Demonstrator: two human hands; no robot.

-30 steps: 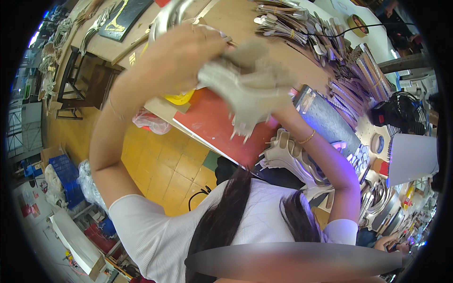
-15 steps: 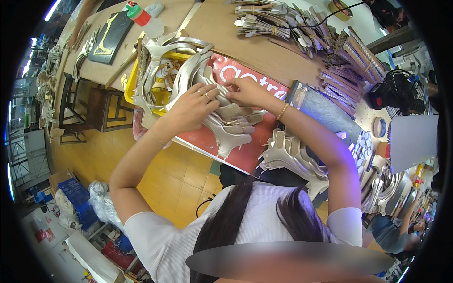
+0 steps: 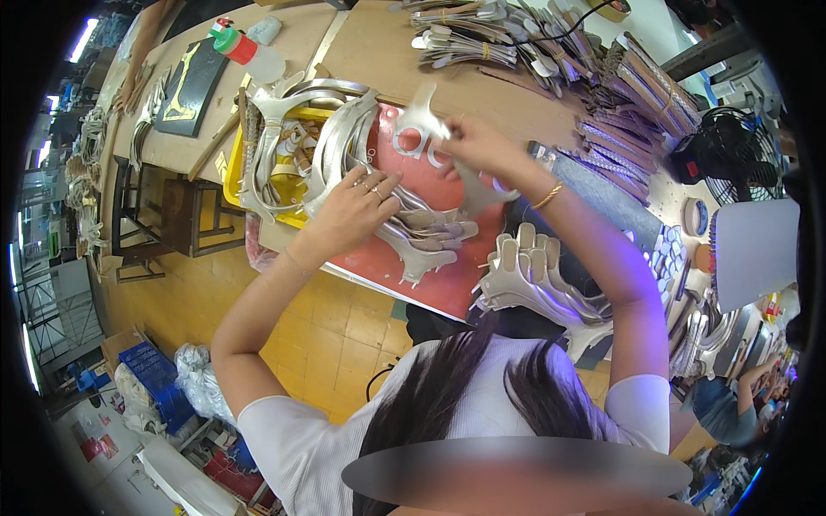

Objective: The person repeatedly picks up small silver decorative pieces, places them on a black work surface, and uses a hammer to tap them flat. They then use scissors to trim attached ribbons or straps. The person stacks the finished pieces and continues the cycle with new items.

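My right hand [image 3: 483,146] pinches a single pale metallic-looking cut piece, branched like a shoe-upper part [image 3: 422,116], lifted over the red board [image 3: 413,172]. Its lower end is blurred by motion. My left hand [image 3: 357,205], with rings on it, lies with fingers apart on a fanned pile of similar pale pieces [image 3: 417,254] at the board's left side. Part of that pile is hidden under the hand. Another fanned stack of such pieces [image 3: 542,279] lies at the right, below my right forearm.
A yellow bin [image 3: 232,176] holding small scraps stands left of the board. Behind it is a bottle with a red and green top [image 3: 245,52]. Banded bundles of strips [image 3: 473,43] lie along the far table, and a black fan [image 3: 727,159] stands at the right.
My right hand has moved up and right from the pile, lifting one piece away. My left hand has stayed on the pile, its fingers now more spread.
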